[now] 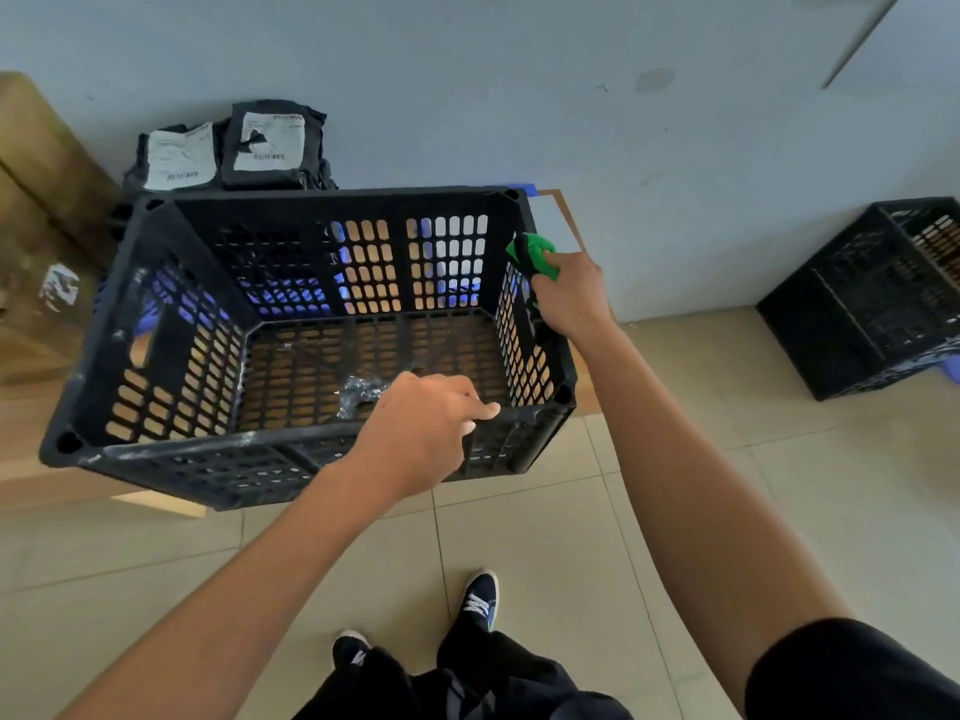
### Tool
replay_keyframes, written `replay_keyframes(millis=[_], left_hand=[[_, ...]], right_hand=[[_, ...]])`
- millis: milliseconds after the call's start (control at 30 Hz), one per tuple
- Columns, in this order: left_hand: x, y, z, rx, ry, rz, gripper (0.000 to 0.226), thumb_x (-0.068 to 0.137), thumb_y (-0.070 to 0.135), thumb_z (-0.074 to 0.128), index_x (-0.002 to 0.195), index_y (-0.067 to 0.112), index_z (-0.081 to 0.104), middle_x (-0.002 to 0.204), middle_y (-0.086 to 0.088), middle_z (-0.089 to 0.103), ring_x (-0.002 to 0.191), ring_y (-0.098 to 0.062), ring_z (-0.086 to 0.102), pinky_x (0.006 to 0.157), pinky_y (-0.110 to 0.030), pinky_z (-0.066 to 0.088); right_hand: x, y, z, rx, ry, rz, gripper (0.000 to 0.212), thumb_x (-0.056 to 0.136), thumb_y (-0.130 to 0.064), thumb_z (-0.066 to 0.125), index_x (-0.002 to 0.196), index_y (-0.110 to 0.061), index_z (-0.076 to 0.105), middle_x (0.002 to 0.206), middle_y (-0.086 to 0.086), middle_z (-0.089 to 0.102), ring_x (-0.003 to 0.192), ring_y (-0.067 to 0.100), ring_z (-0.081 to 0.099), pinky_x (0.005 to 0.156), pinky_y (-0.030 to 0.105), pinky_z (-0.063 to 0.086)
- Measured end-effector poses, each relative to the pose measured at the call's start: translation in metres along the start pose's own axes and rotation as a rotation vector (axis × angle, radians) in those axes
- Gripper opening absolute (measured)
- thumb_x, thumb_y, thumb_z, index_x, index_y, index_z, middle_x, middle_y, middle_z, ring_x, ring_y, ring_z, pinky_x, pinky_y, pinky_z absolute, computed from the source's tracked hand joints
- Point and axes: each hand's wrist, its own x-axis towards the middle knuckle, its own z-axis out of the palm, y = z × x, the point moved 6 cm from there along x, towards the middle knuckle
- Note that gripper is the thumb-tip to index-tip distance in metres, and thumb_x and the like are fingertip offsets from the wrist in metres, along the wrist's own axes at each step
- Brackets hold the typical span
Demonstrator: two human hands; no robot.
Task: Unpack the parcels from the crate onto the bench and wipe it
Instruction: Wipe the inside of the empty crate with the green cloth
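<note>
Right hand point(569, 293) clamped around a green cloth point(540, 254) and pressing it against the top of the black crate's point(306, 449) right wall. Left hand point(423, 431) over the near rim, fingers curled, index finger pointing right along the edge; can't tell whether gripping the rim or merely resting there. Crate standing on the wooden desk point(31, 480), its near right corner jutting past the desk edge over the tiled floor point(519, 537). Emptied of parcels, by the look of it, apart from a crumpled scrap of clear plastic point(358, 394) on the slatted bottom. Two dark parcels point(228, 148) with white labels stacked behind the crate, against the wall, so unpacking judged done and wiping in hand.

Risks from here — a hard sideways stroke on that right wall could slide or tip the overhanging crate off the desk, unless steadied by the left hand. Cloth could snag in the slots and drag. Plastic scrap likely to bunch under the cloth or be missed altogether — better lifted out first. A shove backward could knock the parcels. Second black crate point(872, 298) on the floor to the right, well apart.
</note>
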Motion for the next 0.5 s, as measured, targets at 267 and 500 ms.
replay_keyframes(millis=[267,500], left_hand=[[-0.004,0.002,-0.007,-0.008,0.035,-0.045,0.036,0.099,0.016,0.062,0.131,0.028,0.069,0.123,0.008,0.071,0.115,-0.018,0.064,0.101,-0.046,0.047],[-0.013,0.004,-0.006,-0.137,0.141,-0.115,0.057,0.092,0.007,0.070,0.145,0.023,0.056,0.119,0.002,0.074,0.115,-0.023,0.067,0.102,-0.051,0.050]], right_hand=[[-0.091,0.036,-0.027,0.022,-0.116,0.072,0.029,0.095,-0.016,0.063,0.123,-0.010,0.069,0.083,-0.001,0.065,0.072,0.013,0.064,0.053,0.020,0.049],[-0.155,0.036,-0.016,-0.095,0.015,-0.100,0.041,0.100,-0.015,0.059,0.140,-0.012,0.061,0.141,0.003,0.049,0.128,0.024,0.045,0.105,0.029,0.033]])
